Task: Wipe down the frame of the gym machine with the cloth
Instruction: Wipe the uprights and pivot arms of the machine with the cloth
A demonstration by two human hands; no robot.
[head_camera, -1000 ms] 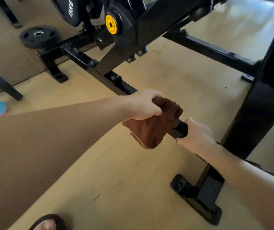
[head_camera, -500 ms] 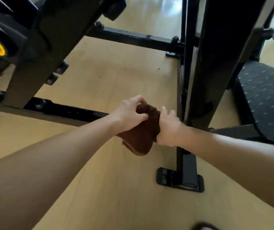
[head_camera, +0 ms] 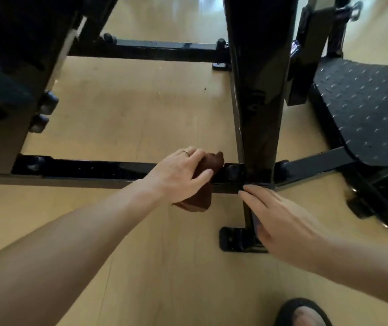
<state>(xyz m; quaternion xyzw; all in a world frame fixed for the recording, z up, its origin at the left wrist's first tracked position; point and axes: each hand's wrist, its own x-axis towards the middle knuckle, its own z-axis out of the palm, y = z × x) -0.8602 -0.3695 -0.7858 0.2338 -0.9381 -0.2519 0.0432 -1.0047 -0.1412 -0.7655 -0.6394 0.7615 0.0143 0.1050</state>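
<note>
Brown cloth (head_camera: 208, 177) lies draped over the black frame rail (head_camera: 99, 169), gripped under the left hand (head_camera: 179, 177); the right hand (head_camera: 280, 222) hovers nearby, fingers straight.

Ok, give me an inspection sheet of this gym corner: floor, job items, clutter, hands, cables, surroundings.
Surface: tan wooden floor, one small dark speck.
Job's things: brown cloth draped over the black horizontal frame bar, beside the upright post.
Clutter: nothing seen.
Hands: left hand grips the cloth on the bar; right hand open, fingers at the bar's joint.
Cables: nothing seen.
Surroundings: textured footplate right, black sandal below.
</note>
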